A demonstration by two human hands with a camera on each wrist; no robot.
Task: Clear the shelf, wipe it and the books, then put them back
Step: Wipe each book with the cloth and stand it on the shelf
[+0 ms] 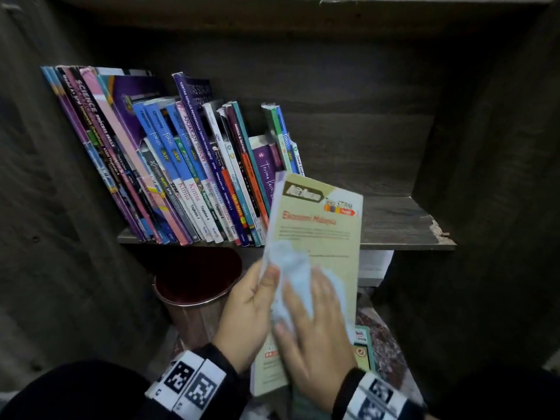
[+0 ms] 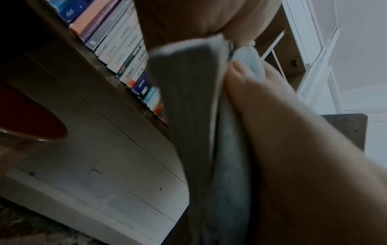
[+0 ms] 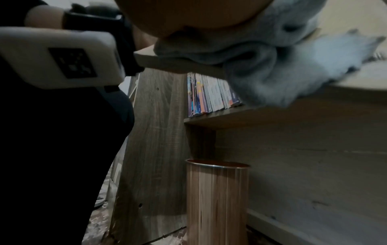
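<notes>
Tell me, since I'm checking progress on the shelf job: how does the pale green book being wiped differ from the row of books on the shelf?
The pale green book is off the shelf, gripped by the left hand; the row of books stands on it. The green book shows its cover, the row its spines. The right hand presses a cloth on the green book; nothing touches the row. Both are thin paperbacks.

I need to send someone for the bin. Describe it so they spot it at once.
Find the wooden bookshelf with its leaning row of books. Directly below that row stands the bin: an open cylinder, wood-striped outside, dark red inside, the only round thing there.
</notes>
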